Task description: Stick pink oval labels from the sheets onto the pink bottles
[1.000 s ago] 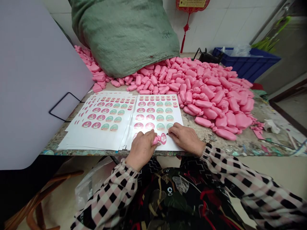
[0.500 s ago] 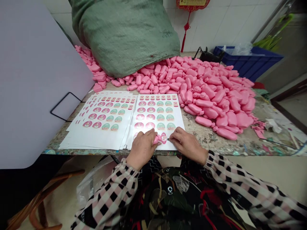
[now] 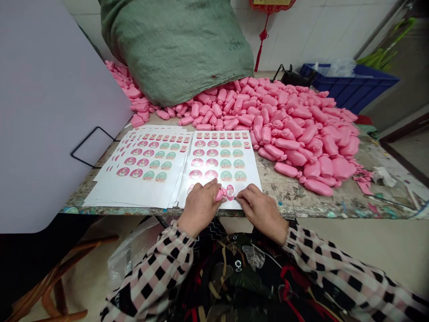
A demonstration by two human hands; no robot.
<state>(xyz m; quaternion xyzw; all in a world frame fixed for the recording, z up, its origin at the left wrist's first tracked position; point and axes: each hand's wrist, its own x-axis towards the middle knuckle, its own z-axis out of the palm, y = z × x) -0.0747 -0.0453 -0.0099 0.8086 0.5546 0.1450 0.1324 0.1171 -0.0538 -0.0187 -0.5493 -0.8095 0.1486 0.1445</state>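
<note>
Near the table's front edge, my left hand is closed around a small pink plastic bottle, its knobbed neck pointing right and its body mostly hidden by my fingers. Just off that neck is an oval pink sticker. My right hand pinches a thin dark-tipped tool, whose tip comes up to the sticker's right edge; its exact kind is hidden in my fingers. Both hands rest over a white sticker sheet with rows of pink and green labels.
More sticker sheets lie fanned out at the left. A large heap of pink bottles covers the back and right, partly under a green sack. A blue crate stands at the back right, and a pale panel rises on the left.
Both hands keep nearly the same pose over the sheet, the bottle, sticker and tool staying close together. The whole view has shifted slightly.
</note>
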